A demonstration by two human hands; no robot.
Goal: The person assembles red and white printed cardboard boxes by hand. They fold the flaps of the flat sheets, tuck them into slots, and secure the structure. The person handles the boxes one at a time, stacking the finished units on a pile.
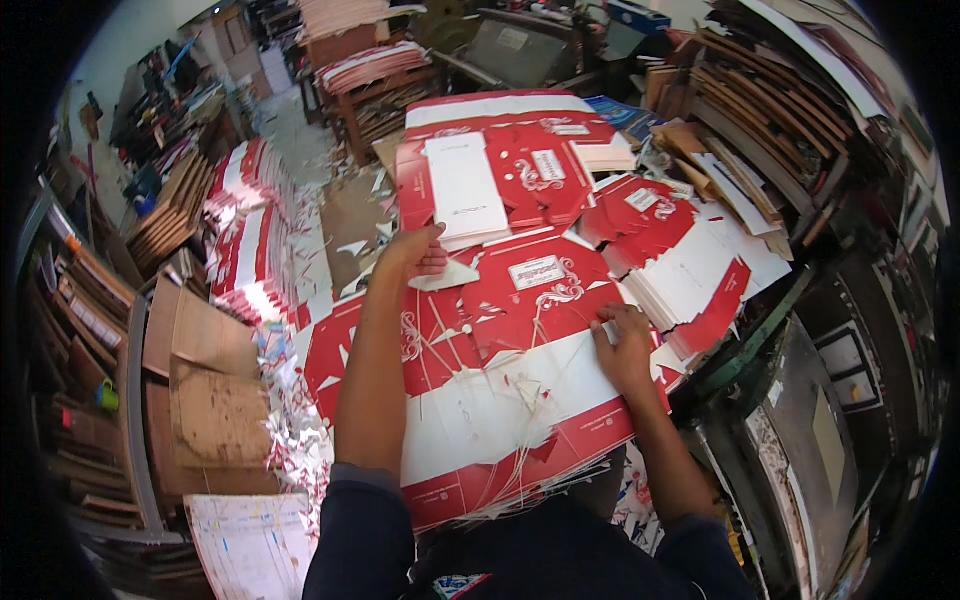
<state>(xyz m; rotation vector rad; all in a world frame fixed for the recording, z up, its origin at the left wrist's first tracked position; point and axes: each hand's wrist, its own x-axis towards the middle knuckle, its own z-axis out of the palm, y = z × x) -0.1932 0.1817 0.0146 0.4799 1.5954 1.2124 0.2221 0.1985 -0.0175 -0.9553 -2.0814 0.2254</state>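
Observation:
A large printed red and white cardboard sheet (560, 360), with cut lines and box panels, lies in front of me on a pile of similar sheets. My left hand (415, 256) reaches over its far left part, fingers curled against a pointed white scrap (448, 277); what they grip is hidden. Just beyond it lies a stack of white cut box blanks (464, 188) on red ones. My right hand (624, 350) rests on the sheet's right side, fingers bent but apart, holding nothing visible. Loose thin strips (450, 345) and small offcuts are scattered on the sheet.
More red and white blanks (690, 275) are stacked at the right. Piles of printed sheets (250, 250) stand on the left floor among paper scraps. Wooden boards (770, 95) lean at the back right. A metal machine part (800, 430) is close on my right.

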